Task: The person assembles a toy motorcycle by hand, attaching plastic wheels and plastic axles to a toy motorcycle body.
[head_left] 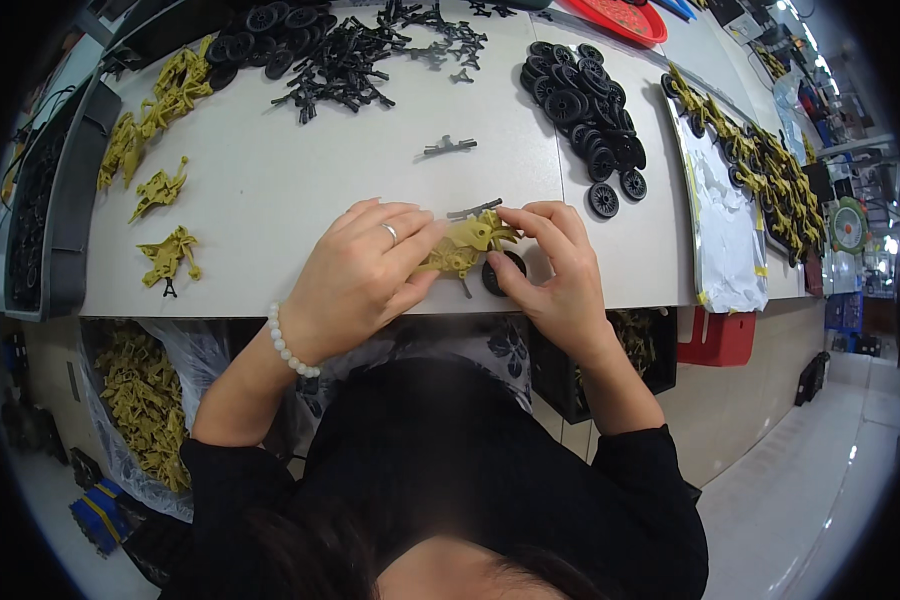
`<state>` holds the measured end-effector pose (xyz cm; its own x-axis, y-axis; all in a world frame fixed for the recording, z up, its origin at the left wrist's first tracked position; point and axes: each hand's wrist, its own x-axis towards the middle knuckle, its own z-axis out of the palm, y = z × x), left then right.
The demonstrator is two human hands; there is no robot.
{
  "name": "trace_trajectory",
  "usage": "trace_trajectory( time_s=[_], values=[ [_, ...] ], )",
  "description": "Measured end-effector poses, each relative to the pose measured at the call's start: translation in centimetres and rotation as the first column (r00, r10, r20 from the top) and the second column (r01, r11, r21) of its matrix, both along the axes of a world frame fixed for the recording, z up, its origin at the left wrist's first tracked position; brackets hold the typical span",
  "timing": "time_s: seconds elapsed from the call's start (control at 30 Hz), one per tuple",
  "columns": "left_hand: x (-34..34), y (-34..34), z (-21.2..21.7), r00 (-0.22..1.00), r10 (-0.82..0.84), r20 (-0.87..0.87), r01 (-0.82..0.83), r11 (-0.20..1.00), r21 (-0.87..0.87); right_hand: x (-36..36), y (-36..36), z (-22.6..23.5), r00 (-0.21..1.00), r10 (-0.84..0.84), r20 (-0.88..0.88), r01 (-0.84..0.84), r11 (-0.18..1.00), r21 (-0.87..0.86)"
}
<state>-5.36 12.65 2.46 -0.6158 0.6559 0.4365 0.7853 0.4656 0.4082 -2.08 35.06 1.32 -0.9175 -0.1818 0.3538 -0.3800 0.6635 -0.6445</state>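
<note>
Near the front edge of the white table, a yellow plastic toy motorcycle body (460,250) is between my two hands. My left hand (370,262), with a ring and a beaded bracelet, holds its left side between thumb and fingers. At the other end, my right hand (562,268) pinches around it with thumb and forefinger. A black spoked toy wheel (490,280) shows beside the right thumb; whether it is fitted to the body, I cannot tell. Just behind lies a slim black part (476,208), and farther back is a similar black piece (450,147).
Black wheels (580,100) are piled at the right, small black parts (345,70) at the back. Loose yellow bodies (167,258) lie at the left by a grey bin (65,220). A white board (715,220) stands right, beside wheeled yellow bodies (770,190). Below hangs a bag of yellow parts (145,400).
</note>
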Motion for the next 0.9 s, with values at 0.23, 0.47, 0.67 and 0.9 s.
trace_trajectory(
  time_s=[0.23, 0.47, 0.67, 0.9],
  values=[
    [0.05, -0.25, -0.53, 1.000, 0.003, 0.029, -0.003, 1.000, -0.013, 0.16, -0.16, -0.12, 1.000, -0.009, 0.026, 0.008, 1.000, 0.010],
    [0.17, -0.19, -0.15, 0.999, -0.003, 0.037, 0.002, 1.000, 0.005, 0.25, -0.05, -0.01, 0.999, -0.014, 0.047, 0.014, 1.000, -0.004],
    [0.17, -0.16, -0.63, 0.998, 0.019, 0.067, -0.019, 1.000, 0.009, 0.11, -0.10, -0.21, 0.999, -0.015, 0.052, 0.014, 1.000, 0.005],
    [0.54, 0.03, -0.84, 0.985, 0.033, 0.169, -0.045, 0.997, 0.066, -0.03, -0.02, -0.66, 0.999, -0.011, 0.041, 0.014, 0.998, -0.066]
  ],
)
